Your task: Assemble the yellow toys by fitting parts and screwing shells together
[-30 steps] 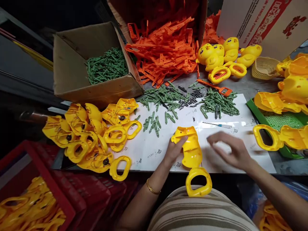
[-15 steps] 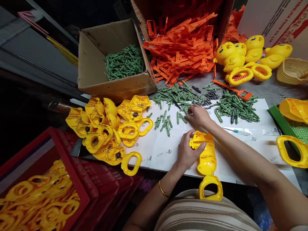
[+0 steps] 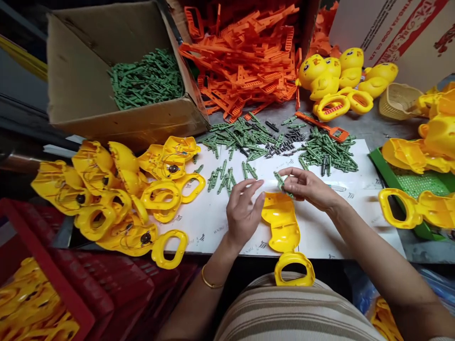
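Observation:
A small green plastic part (image 3: 279, 180) is pinched between the fingers of my right hand (image 3: 308, 188), just above the far end of a yellow duck toy shell half (image 3: 282, 222). That shell lies hollow side up on the white sheet (image 3: 227, 227), its ring handle (image 3: 295, 269) hanging over the table edge towards my body. My left hand (image 3: 245, 210) is beside the shell's upper left side, fingers apart and curved, holding nothing. Beyond my hands lie loose green parts (image 3: 222, 177) and a pile of short black pieces (image 3: 287, 144).
On the left are yellow shells with wired speakers (image 3: 145, 237) and a cardboard box (image 3: 128, 118) of green parts. Orange sticks (image 3: 249, 71) heap behind. Closed yellow ducks (image 3: 323, 85), a cream basket (image 3: 398, 102) and a green tray (image 3: 382, 166) stand right. A red crate (image 3: 85, 303) is lower left.
My right hand has come back from the green pile with a green part in its fingers. My left hand has let go of the shell. The view has shifted right.

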Tool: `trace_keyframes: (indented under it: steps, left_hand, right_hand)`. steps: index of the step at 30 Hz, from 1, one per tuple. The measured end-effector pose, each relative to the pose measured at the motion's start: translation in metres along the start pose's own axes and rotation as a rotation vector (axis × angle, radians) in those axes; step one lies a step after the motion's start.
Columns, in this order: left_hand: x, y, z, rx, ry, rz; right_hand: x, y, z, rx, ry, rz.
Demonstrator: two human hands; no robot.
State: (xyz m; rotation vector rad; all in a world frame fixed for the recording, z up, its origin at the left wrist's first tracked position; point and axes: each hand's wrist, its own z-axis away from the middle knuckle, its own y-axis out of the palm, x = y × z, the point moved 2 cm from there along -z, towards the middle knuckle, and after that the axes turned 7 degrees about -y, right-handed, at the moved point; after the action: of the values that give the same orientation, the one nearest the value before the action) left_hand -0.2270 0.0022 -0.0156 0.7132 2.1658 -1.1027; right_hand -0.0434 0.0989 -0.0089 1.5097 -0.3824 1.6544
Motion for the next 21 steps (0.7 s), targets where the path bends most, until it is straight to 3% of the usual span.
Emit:
trace_keyframes:
  steps: [3,5,7,10,13,18,21]
  left_hand:
    - [-0.016,0.000,-0.012,0.200,0.283,0.002]
    - [-0.022,0.000,-0.013,0.289,0.357,0.085]
    - [-0.024,0.001,-0.009,0.309,0.278,0.171]
    - [-0.023,0.006,0.002,0.307,0.017,0.279]
    - [-0.025,0.016,0.013,0.360,-0.111,0.375]
    - [-0.024,0.018,0.017,0.375,-0.068,0.378]
    - [-0.015,0.012,0.013,0.229,0.006,0.157]
  right_hand:
    - [0.001,0.008,0.021,0.141,0.063,-0.074]
    - [0.001,0.010,0.032,0.165,0.052,-0.061]
    - [0.001,0.008,0.042,0.092,-0.051,-0.029]
    - [-0.002,0.008,0.053,-0.002,-0.221,0.026]
    - [-0.008,0.010,0.057,-0.077,-0.281,0.082]
    - [-0.006,0.005,0.059,-0.146,-0.291,0.197]
    - [0.000,-0.007,0.059,-0.309,-0.386,0.444]
